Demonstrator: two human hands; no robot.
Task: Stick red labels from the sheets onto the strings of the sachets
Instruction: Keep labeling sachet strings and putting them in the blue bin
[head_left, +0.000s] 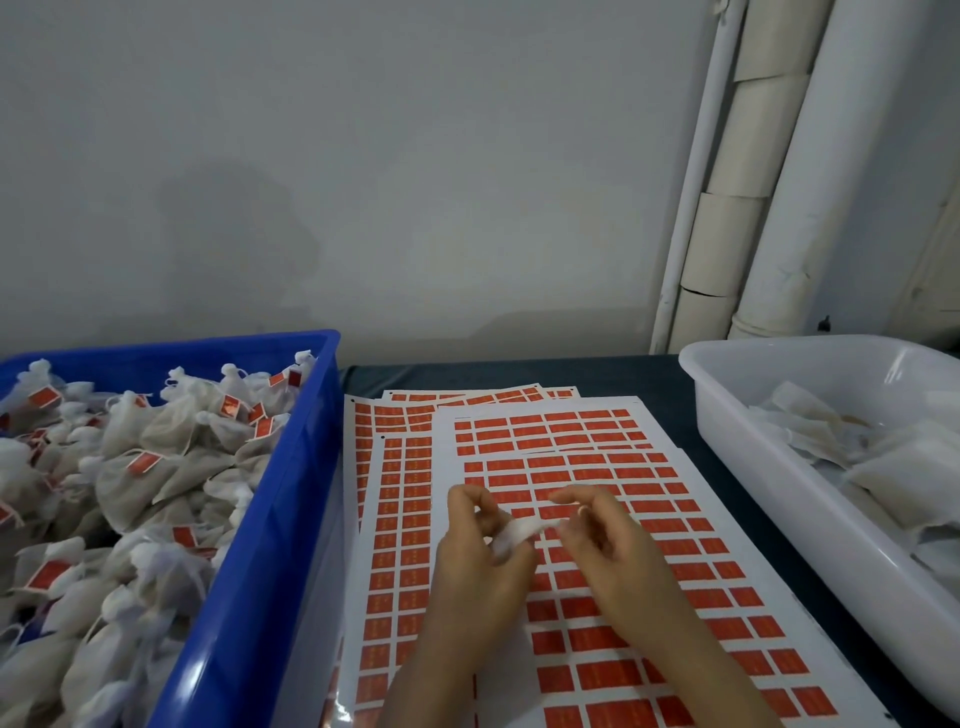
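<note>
- Centrally, a dark surface (519, 371) runs back to a plain pale wall (363, 182). It shows only as a strip at the rear and a band beside the containers.
- Overlapping white sheets (441, 452) printed with rows of red labels (592, 675) cover its middle.
- Just above the sheets, the left hand (478, 566) curls its fingers round a small white sachet (522, 530).
- Touching the sachet's right end, the right hand (613, 561) pinches it between thumb and fingertips. Blur hides whether it grips string or cloth.
- At the left edge, a blue crate (291, 467) is heaped with tagged sachets (156, 483), red labels showing on their strings.
- On the right, a white tub (753, 452) holds flat pale sachets (883, 467).
- Behind the tub, white pipes (789, 234) and stacked cardboard tubes (727, 234) stand in the corner against the wall.
</note>
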